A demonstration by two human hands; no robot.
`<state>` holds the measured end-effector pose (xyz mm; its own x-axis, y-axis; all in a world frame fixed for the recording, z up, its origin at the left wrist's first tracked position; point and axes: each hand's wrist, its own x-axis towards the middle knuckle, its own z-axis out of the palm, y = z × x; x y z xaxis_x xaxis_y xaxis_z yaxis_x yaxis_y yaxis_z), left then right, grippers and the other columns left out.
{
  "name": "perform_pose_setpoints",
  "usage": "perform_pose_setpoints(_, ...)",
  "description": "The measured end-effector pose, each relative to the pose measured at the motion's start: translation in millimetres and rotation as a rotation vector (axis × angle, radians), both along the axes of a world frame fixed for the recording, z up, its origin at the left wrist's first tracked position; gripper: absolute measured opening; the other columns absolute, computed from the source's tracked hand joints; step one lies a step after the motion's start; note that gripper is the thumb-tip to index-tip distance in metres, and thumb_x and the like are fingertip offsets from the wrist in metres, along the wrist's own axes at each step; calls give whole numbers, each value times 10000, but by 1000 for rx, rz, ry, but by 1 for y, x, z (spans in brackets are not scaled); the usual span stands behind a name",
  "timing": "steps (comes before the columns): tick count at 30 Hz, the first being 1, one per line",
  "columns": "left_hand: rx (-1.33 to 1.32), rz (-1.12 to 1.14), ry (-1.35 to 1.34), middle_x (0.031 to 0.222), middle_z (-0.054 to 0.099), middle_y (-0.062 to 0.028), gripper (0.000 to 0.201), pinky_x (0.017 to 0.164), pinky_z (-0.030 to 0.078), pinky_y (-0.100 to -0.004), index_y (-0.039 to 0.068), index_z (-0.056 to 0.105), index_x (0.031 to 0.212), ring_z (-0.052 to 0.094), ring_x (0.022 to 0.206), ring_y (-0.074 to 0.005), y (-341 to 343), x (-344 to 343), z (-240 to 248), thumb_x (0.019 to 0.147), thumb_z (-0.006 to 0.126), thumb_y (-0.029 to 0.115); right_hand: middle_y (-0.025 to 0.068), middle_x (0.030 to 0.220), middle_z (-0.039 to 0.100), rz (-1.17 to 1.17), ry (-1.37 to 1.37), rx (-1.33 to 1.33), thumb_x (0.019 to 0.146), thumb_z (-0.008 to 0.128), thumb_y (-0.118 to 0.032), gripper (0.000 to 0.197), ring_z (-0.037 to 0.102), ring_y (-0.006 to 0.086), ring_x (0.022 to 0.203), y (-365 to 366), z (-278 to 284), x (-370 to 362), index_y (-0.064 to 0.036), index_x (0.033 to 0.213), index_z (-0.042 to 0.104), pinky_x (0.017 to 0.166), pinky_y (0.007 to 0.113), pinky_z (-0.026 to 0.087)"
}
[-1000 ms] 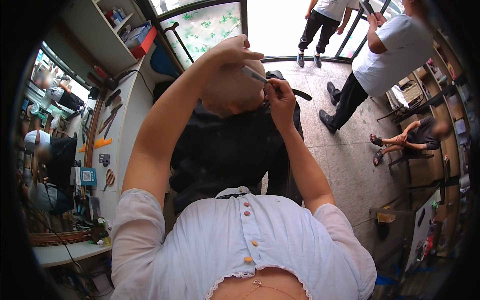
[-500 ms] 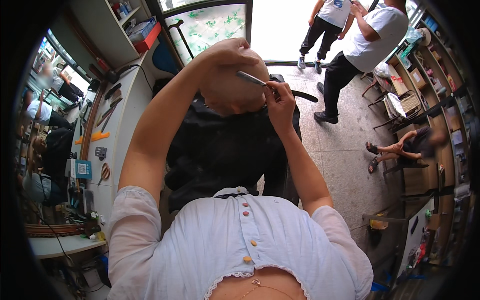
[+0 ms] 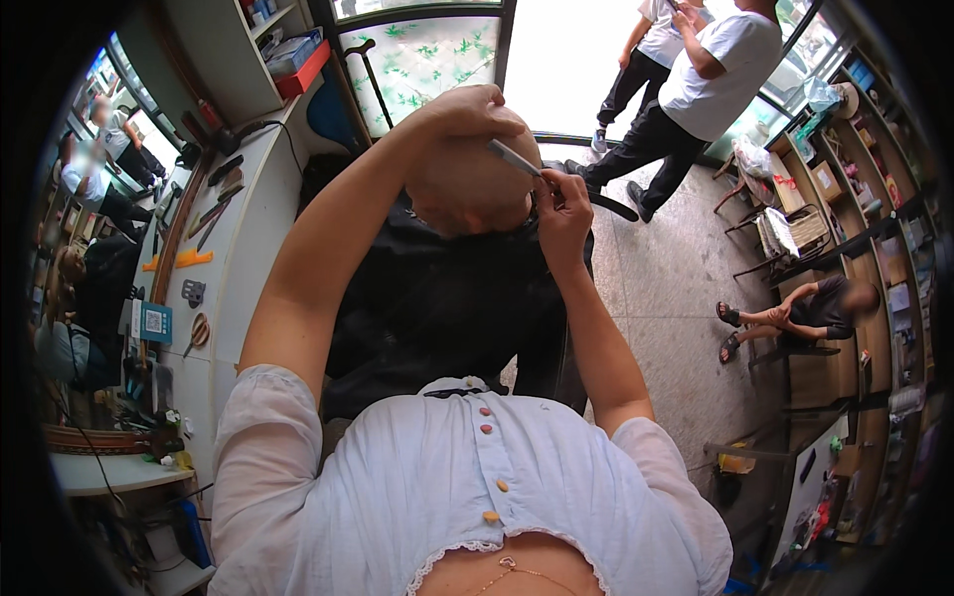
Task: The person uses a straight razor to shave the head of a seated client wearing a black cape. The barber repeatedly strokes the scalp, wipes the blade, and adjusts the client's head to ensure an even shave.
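- head view: the left hand (image 3: 479,111) lies loosely spread on the shaved head (image 3: 467,184).
- the right hand (image 3: 564,206) pinches a straight razor (image 3: 515,158) narrowly, blade over the head; touching or not, i cannot tell.
- a black cape (image 3: 447,308) drapes below the head.
- scissors (image 3: 198,333) lie on the left counter (image 3: 243,238).

Razor (image 3: 514,157) in right fingers (image 3: 570,189); bare scalp (image 3: 467,169)
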<state>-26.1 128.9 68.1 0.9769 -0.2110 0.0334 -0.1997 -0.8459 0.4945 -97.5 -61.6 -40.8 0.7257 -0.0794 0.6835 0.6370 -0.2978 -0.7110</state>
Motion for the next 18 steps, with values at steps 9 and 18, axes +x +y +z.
perform_pose_setpoints(9,26,16,-10,1156,607,-187,690,912,446,-342,44,556,1194,584,1060,-297,-1,1,-3,721,711,521,53,775,548,-66,-34,-26,825,651,-90,93,556,174,559,-1,7,-2,-98,917,643,517,292,451)
perform_pose_setpoints(18,-19,2,-11,1165,603,-189,740,906,449,-367,37,545,1200,574,1086,-315,6,2,-7,699,706,557,33,777,557,-122,-79,-236,830,640,-121,75,591,226,590,9,14,-17,-111,905,638,524,334,464)
